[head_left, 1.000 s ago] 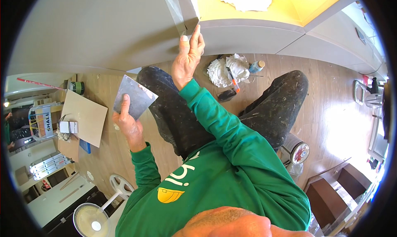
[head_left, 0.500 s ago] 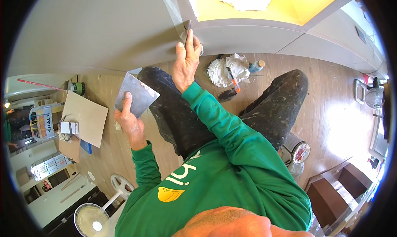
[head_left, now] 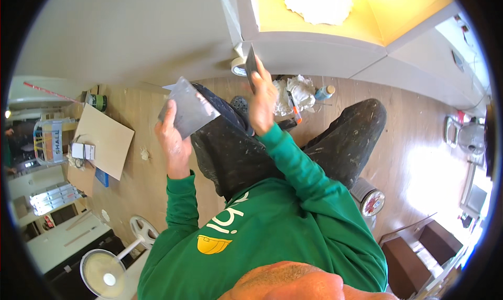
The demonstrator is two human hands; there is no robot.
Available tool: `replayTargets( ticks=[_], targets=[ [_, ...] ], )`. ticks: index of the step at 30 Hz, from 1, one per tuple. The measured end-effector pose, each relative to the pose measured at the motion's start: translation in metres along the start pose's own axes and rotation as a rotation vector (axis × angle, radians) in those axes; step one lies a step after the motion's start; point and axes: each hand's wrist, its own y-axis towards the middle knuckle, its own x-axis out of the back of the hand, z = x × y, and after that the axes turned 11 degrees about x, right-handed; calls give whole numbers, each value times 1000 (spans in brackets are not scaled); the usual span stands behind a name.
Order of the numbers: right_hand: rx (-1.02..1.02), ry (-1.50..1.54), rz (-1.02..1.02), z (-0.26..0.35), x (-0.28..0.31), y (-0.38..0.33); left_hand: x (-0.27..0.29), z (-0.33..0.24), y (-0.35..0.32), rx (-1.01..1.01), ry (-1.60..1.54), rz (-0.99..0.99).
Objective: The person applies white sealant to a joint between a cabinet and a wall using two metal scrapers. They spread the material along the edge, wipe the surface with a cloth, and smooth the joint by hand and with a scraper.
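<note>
My left hand (head_left: 175, 143) grips a wide flat grey metal blade (head_left: 189, 111) by its lower edge, tilted up in front of my dark trousers. My right hand (head_left: 262, 98) holds a narrow putty knife (head_left: 251, 67), its blade pointing up just below the white wall corner (head_left: 242, 35). A roll of tape (head_left: 239, 65) shows right beside the knife blade. The two hands are close together, the wide blade a little left of the knife. Green sleeves cover both forearms.
Far below on the wood floor lie a cardboard sheet (head_left: 102, 140), a green can (head_left: 97, 101), crumpled white plastic (head_left: 293, 93) with a small bottle (head_left: 325, 93), and a round tin (head_left: 371, 201). A white fan (head_left: 107, 271) stands at lower left. A yellow ceiling recess (head_left: 367, 12) is overhead.
My right hand has come down and to the right, off the wall corner, and the putty knife now shows upright. My left hand has lifted the wide blade slightly toward it.
</note>
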Motion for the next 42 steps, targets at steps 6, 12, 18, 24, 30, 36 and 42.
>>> replayTargets(
  ticks=[6, 12, 18, 24, 30, 36, 42],
  targets=[
    [-222, 118, 172, 71, 40, -20, -49, 27, 17, 326, -151, 354],
    [-40, -184, 220, 70, 49, -24, -96, 33, 7, 191, 54, 276],
    [339, -766, 533, 76, 75, -22, -92, 33, 10, 242, -43, 330],
    [225, -657, 374, 97, 90, -16, -86, 33, 1, -118, 236, 222],
    [-197, -94, 108, 112, 47, -20, -80, 51, -2, -459, 501, 250],
    [-217, -88, 97, 107, 42, -16, -84, 51, -8, -498, 533, 242],
    [-234, -93, 100, 97, 46, -13, -86, 52, -13, -540, 588, 262]
  ],
)
